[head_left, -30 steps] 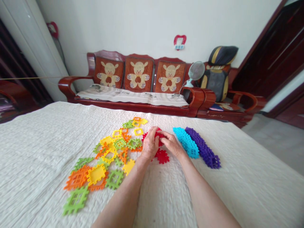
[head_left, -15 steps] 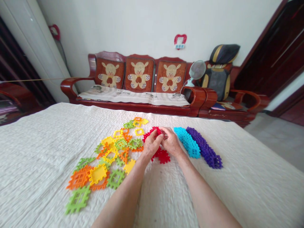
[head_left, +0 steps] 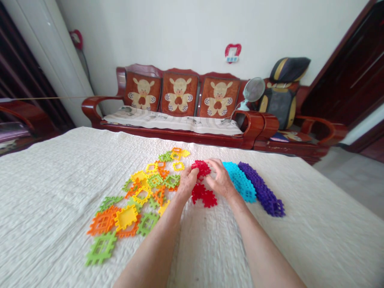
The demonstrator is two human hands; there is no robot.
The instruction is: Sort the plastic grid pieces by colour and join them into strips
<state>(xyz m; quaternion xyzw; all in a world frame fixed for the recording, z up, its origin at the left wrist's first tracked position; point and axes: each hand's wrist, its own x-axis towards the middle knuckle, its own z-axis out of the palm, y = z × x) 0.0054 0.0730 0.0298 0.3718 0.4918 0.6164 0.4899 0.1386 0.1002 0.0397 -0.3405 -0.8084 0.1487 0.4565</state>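
My left hand (head_left: 186,183) and my right hand (head_left: 220,180) meet over a cluster of red interlocking plastic pieces (head_left: 201,168), with the fingers of both closed on it just above the white quilted cover (head_left: 60,180). Two loose red pieces (head_left: 204,195) lie flat just below the hands. To the right sit a finished cyan block bar (head_left: 242,182) and a purple block bar (head_left: 264,194), side by side. Left of my hands spreads a pile of flat orange, yellow and green pieces (head_left: 136,196).
A dark red wooden sofa (head_left: 180,120) with three bear cushions stands behind the covered surface. A small fan (head_left: 251,93) and a black-and-yellow backpack (head_left: 279,92) rest at its right end. A dark wooden door (head_left: 354,68) is at far right.
The hands have shifted slightly right, working the red cluster between the fingers; the left hand has slid down from on top of it, so more of it shows. The view has panned a little.
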